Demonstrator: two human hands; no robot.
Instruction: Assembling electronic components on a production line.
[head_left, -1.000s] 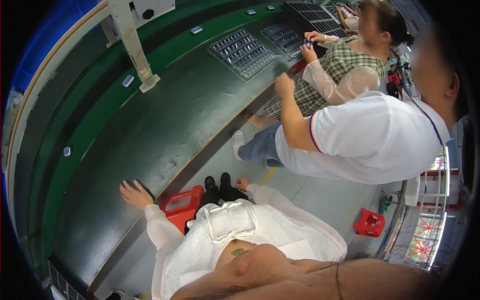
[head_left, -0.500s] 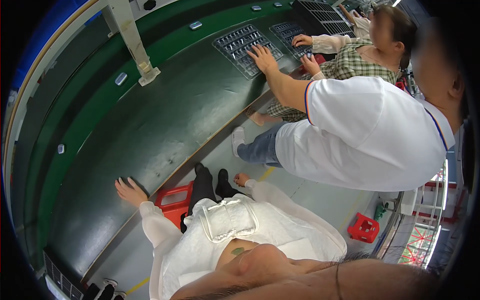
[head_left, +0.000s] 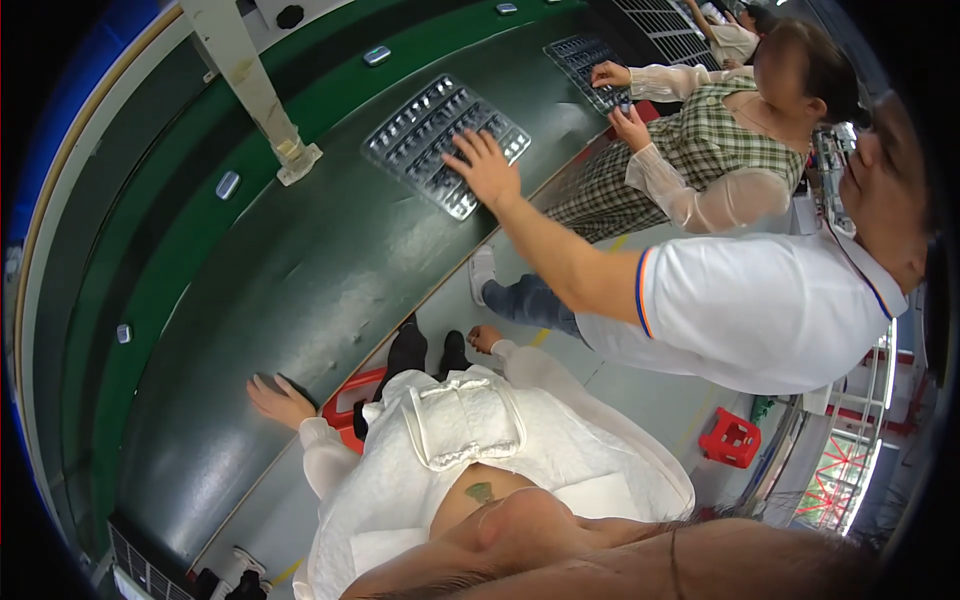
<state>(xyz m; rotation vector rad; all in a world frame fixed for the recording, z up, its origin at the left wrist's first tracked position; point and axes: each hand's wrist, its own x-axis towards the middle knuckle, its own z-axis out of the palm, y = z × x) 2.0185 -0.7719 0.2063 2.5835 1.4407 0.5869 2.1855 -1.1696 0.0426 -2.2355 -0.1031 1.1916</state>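
Note:
My left hand [head_left: 278, 399] lies flat with fingers spread on the near edge of the dark green conveyor belt [head_left: 300, 270]. My right hand [head_left: 485, 338] hangs by the belt's edge above my black shoes, fingers curled, nothing visible in it. Further along the belt lies a grey blister tray [head_left: 420, 125] with many small pockets. A co-worker in a white polo shirt presses a hand [head_left: 484, 166] on its near corner.
A second person in a checked top has both hands at another tray [head_left: 585, 65] further down the belt. A white metal post [head_left: 250, 90] stands on the belt's far side. A red stool [head_left: 350, 405] is under my legs, another red stool [head_left: 732, 438] at the right.
The co-worker's arm has stretched out from near their body onto the blister tray and stays there. My left hand remains on the belt edge; my right hand barely moved.

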